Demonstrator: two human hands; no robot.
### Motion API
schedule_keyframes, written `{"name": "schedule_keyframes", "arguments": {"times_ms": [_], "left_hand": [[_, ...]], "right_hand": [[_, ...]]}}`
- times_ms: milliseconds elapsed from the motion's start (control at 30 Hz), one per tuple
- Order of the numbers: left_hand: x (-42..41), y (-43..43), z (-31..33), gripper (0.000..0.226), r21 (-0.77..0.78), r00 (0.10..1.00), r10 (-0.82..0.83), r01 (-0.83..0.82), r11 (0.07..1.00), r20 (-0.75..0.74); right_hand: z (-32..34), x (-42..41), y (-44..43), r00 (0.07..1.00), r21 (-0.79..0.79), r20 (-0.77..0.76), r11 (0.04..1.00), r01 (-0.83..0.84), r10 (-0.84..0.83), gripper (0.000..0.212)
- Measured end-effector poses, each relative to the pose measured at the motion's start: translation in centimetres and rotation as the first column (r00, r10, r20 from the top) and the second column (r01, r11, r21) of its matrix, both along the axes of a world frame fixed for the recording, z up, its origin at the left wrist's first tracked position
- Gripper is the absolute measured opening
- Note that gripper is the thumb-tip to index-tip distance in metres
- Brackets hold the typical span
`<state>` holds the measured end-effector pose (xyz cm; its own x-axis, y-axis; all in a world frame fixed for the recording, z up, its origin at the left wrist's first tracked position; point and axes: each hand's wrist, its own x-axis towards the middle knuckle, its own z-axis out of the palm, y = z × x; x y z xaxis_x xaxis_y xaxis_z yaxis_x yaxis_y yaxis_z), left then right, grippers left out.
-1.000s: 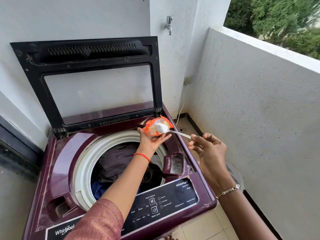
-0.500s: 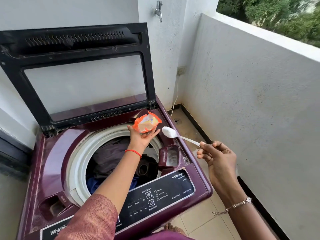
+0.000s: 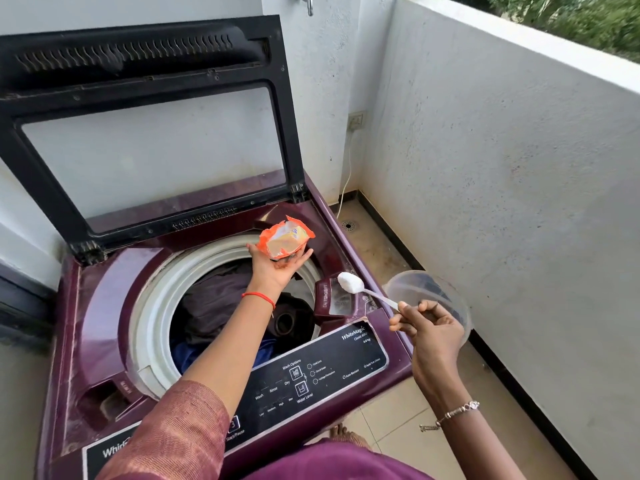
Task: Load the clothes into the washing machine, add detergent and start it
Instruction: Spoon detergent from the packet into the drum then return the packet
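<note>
A maroon top-load washing machine (image 3: 104, 299) stands with its black-framed lid (image 3: 145, 77) raised. Dark and blue clothes (image 3: 214, 306) lie in the drum. My left hand (image 3: 277, 268) reaches over the drum and holds an opened orange detergent packet (image 3: 285, 237). My right hand (image 3: 427, 327) pinches the handle of a white spoon (image 3: 351, 282) heaped with white powder. The spoon's bowl hovers just above the open detergent drawer (image 3: 334, 301) at the drum's right side.
A clear plastic bowl (image 3: 436, 292) sits on the floor to the machine's right, behind my right hand. The balcony wall (image 3: 502, 202) runs close along the right. A control panel (image 3: 311, 379) faces me. A tap (image 3: 306, 3) and a wall socket (image 3: 356, 120) are behind.
The spoon has come out of the packet and moved down and right, over the detergent drawer. My left hand stays above the drum with the packet. The camera has tilted down.
</note>
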<state>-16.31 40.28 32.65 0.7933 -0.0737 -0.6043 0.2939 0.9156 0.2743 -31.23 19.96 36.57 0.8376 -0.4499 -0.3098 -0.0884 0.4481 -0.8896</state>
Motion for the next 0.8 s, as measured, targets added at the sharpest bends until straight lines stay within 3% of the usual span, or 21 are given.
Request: {"name": "schedule_keyframes", "arguments": {"times_ms": [233,433,567,700,800], "left_hand": [[-0.2,0.3,0.0,0.075,0.004,1.000,-0.005,0.005,1.000,-0.011],[-0.1,0.6,-0.2,0.077,0.006,1.000,-0.016,0.016,1.000,-0.018],[-0.3,0.6,-0.2,0.083,-0.024,1.000,-0.001,0.001,1.000,-0.016],[-0.4,0.7,-0.1,0.079,-0.016,1.000,-0.006,0.006,1.000,-0.012],[-0.5,0.8,0.1,0.077,-0.024,1.000,-0.004,0.004,1.000,-0.016]], "right_hand": [[-0.8,0.0,0.8,1.000,-0.151,0.012,0.989,0.002,-0.001,0.023],[-1.5,0.2,1.5,0.994,-0.414,0.075,0.909,-0.042,0.079,0.022],[-1.9,0.4,2.0,0.975,-0.683,0.094,0.726,-0.083,0.200,0.026],[-2.0,0.9,2.2,0.919,-0.929,0.126,0.369,-0.023,0.374,0.030],[-2.0,1.3,2.2,0.881,-0.978,0.118,0.209,0.023,0.458,0.027]]}}
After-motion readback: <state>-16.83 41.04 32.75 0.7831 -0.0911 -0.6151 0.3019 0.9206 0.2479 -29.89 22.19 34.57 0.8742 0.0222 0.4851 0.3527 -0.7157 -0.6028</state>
